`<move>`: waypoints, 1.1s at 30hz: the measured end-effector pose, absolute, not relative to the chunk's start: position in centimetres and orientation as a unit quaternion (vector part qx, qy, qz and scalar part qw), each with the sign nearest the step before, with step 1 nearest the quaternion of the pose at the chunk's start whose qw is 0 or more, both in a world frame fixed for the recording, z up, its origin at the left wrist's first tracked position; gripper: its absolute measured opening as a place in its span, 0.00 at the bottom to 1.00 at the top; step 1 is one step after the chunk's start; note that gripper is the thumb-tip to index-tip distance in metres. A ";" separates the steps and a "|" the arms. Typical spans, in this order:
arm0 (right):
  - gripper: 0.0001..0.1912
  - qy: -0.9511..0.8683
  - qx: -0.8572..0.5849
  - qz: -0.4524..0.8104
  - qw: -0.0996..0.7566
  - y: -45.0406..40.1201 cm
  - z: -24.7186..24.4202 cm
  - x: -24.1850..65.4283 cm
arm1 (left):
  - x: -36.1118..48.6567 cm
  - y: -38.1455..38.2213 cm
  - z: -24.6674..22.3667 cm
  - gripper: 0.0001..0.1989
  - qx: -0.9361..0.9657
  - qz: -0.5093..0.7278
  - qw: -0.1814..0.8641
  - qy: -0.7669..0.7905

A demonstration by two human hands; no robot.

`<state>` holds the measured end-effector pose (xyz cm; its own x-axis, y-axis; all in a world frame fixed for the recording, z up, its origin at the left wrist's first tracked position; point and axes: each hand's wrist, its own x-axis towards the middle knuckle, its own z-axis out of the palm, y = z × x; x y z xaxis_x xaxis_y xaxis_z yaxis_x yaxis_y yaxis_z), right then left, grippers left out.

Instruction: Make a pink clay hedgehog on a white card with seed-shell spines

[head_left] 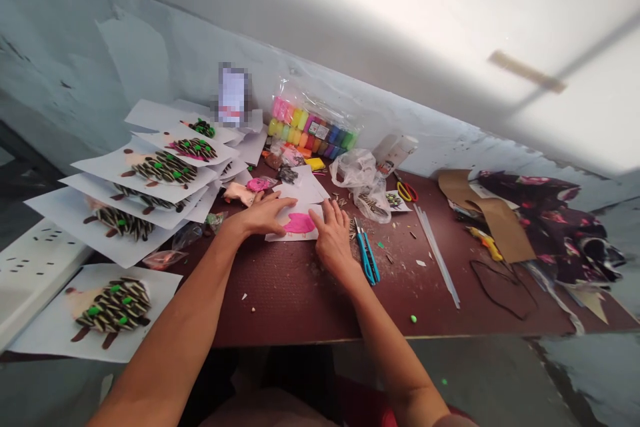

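Observation:
A small white card (273, 236) lies on the dark red table, with a flat pink clay shape (299, 223) spread on it. My left hand (265, 212) rests at the card's left side, thumb and fingers apart, holding nothing I can see. At the right edge, my right hand (332, 233) touches the card with its fingers stretched out. Beyond the card are white paper sheets (309, 187) and a lump of pink clay (258, 184). Sunflower seeds (353, 230) are scattered beside my right hand, near blue-handled scissors (368, 253).
Stacked sheets with seed-covered hedgehog pictures (165, 170) stand at left, above another hedgehog picture (113, 307). A bag of coloured clay (315, 123) leans against the wall. Rightward lie a plastic bag (363, 177), red-and-yellow scissors (406, 190), glue sticks (437, 257), a yellow glue gun (487, 243) and flowered cloth (560, 233).

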<state>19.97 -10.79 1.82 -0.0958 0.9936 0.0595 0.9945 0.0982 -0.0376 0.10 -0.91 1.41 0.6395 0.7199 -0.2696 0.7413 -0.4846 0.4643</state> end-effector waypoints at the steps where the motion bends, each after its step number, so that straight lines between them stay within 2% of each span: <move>1: 0.27 -0.728 -0.684 -0.012 0.043 -10.9 1.8 20.1 | 0.1 -0.9 1.5 0.45 0.862 -0.020 0.278 0.423; 6: 0.19 -0.723 -0.685 -0.028 0.091 -12.0 1.1 20.0 | 0.2 -1.2 1.9 0.45 0.868 -0.019 0.273 0.414; 20: 0.19 -0.759 -0.643 -0.005 0.100 -13.0 0.2 19.2 | -0.2 -1.1 2.0 0.44 0.868 -0.028 0.263 0.421; 33: 0.19 -0.742 -0.662 0.007 0.109 -11.7 0.4 18.9 | -0.2 -1.4 2.2 0.42 0.867 -0.027 0.258 0.425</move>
<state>18.89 -11.71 0.42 -0.1003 0.9831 0.1529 0.9801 0.1241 -0.1550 -0.19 -1.41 2.17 0.6379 0.7230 -0.2653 0.7505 -0.5062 0.4249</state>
